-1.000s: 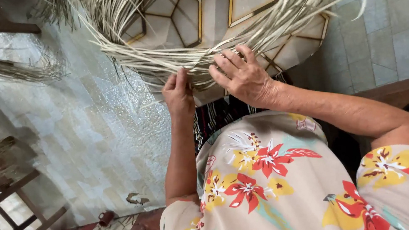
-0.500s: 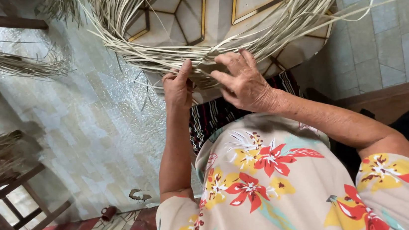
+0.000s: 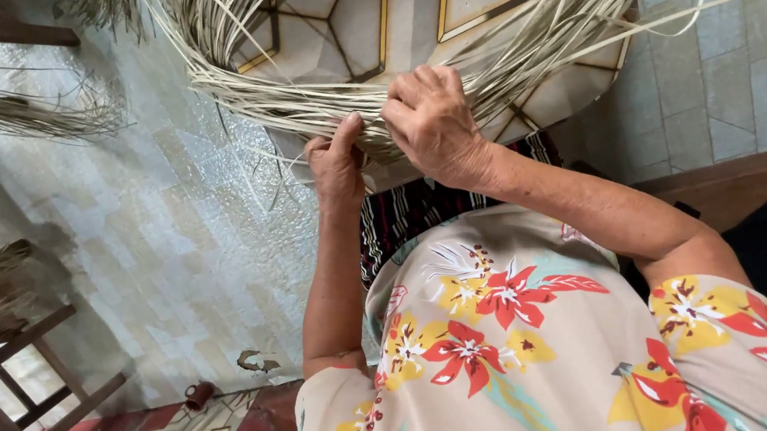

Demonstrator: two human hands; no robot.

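Two bare hands work a bundle of pale straw strips [image 3: 300, 109] above a patterned table [image 3: 356, 16]: left hand [image 3: 337, 164] pinches them, right hand [image 3: 430, 122] curls closed over them, wrist bent.

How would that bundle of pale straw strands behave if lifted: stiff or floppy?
Probably floppy yet springy: the straw strands curve in long arcs. Likely light, since they are thin. Loose ends splay, so they may slip apart unless both the left hand and right hand grip.
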